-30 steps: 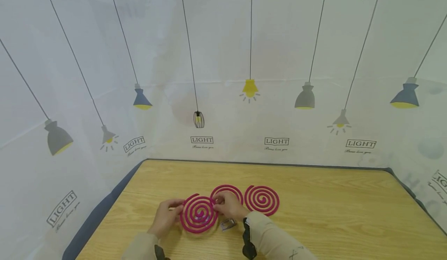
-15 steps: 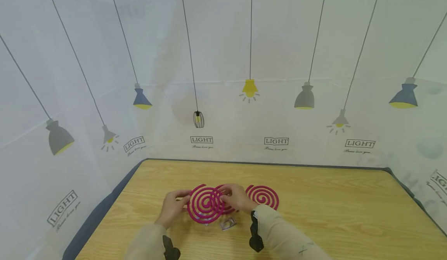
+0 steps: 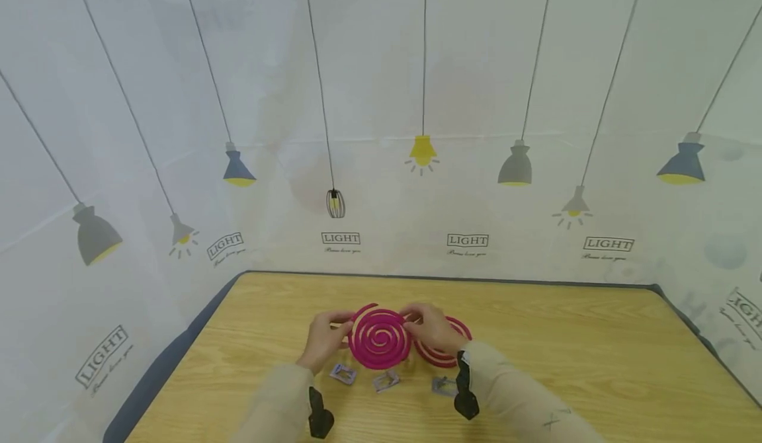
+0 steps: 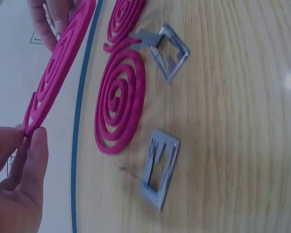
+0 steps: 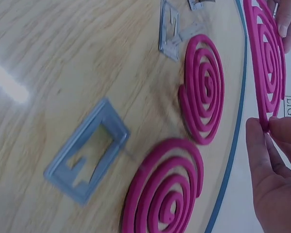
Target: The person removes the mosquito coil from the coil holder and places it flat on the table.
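Between both hands, a pink mosquito coil (image 3: 381,363) is held up above the table. My left hand (image 3: 324,340) pinches its left edge between thumb and fingers, and my right hand (image 3: 437,329) pinches the right edge. Both wrist views show the raised coil (image 4: 68,68) tilted and apart from the tabletop. Two more pink coils lie flat below; one coil (image 3: 439,362) shows partly behind my right hand, while the other is mostly hidden behind the held coil in the head view. The left wrist view shows that flat coil (image 4: 139,87) plainly.
Three small metal coil stands lie on the wooden table (image 3: 565,350) nearer the body: a left stand (image 3: 343,373), a middle stand (image 3: 387,381) and a right stand (image 3: 444,385) beside my right sleeve. A white printed cloth (image 3: 381,99) hangs around the table's far edges.
Both hands have carried the held coil to the right and farther from the body, over the middle flat coil. The metal stands it and my right arm covered now show.
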Tool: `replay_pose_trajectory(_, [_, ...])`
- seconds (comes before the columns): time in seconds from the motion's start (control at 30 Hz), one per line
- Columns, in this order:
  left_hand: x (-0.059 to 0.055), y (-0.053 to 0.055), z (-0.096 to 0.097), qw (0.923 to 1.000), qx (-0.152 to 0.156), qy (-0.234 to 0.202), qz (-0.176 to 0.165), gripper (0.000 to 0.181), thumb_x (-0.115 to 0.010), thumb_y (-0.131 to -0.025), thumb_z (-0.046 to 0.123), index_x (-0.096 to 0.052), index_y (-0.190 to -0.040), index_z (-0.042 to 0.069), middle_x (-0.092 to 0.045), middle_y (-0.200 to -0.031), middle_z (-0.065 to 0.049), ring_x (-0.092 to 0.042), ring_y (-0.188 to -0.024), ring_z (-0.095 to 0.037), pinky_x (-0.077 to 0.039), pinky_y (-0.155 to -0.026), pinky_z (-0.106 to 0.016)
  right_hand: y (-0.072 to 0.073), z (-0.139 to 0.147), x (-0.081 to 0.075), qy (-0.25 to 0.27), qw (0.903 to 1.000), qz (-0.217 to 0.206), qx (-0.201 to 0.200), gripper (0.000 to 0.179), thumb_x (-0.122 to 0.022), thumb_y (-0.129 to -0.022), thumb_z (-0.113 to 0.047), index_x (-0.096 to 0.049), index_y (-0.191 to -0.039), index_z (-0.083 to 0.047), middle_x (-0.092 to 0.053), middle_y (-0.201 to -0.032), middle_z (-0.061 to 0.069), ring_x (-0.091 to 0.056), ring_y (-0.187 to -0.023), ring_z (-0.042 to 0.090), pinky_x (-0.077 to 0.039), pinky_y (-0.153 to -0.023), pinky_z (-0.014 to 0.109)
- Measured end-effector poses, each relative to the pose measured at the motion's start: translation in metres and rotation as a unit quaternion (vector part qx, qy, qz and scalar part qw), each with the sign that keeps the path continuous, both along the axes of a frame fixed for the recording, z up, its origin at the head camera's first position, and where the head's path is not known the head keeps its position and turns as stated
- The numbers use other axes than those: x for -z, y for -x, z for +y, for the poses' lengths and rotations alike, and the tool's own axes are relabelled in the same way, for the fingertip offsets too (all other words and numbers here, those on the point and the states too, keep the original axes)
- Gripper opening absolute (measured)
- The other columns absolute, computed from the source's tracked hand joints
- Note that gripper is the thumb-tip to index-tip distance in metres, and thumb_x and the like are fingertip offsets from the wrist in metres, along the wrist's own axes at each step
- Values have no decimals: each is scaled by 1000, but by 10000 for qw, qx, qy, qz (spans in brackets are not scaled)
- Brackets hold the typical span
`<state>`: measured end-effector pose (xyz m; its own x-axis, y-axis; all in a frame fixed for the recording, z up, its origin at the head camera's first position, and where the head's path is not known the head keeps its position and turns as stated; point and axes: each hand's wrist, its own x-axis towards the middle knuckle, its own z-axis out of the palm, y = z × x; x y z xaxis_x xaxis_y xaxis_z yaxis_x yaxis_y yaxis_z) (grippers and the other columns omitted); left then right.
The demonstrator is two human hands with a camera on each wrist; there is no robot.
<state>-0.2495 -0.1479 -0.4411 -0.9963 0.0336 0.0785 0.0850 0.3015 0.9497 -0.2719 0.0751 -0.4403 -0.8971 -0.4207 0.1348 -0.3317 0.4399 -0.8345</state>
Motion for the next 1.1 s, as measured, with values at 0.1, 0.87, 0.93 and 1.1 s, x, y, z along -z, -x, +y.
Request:
replay_pose_trajectory(0.1, [-1, 3, 11, 10000, 12, 33, -5, 21, -52, -86, -2, -59, -105, -8, -58, -96, -18, -60, -76, -25, -54, -60, -30, 1, 9, -1, -88, 9999, 12, 138, 22, -53, -83, 3, -56, -105, 5, -59, -94, 16, -57, -81, 24, -50, -62, 27])
replay_pose_trajectory(0.87, [3, 7, 97, 9979, 242, 296, 523, 20, -54, -83, -3, -60, -102, -6, -60, -90, -15, -59, -66, -24, -49, -47, -22, 5, 90, 4, -380, 9959, -3, 823, 22, -54, -83, 1, -58, -104, 3, -59, -95, 14, -58, -79, 23, -52, -61, 30])
replay_pose_trajectory(0.93, [4, 6, 105, 9973, 307, 283, 610, 20, -54, -83, -4, -59, -102, -7, -60, -89, -16, -59, -63, -27, -49, -46, -22, 6, 98, 7, -306, 9966, 13, 768, 22, -53, -83, 3, -57, -104, 5, -59, -95, 17, -59, -77, 25, -53, -59, 30])
replay_pose_trajectory(1.1, [10, 5, 121, 9955, 478, 259, 777, 22, -53, -82, -7, -59, -103, -8, -59, -86, -18, -60, -62, -30, -49, -45, -25, 7, 114, 15, -281, 9964, 98, 788, 21, -51, -82, 5, -57, -102, 8, -58, -93, 19, -59, -75, 25, -53, -56, 27])
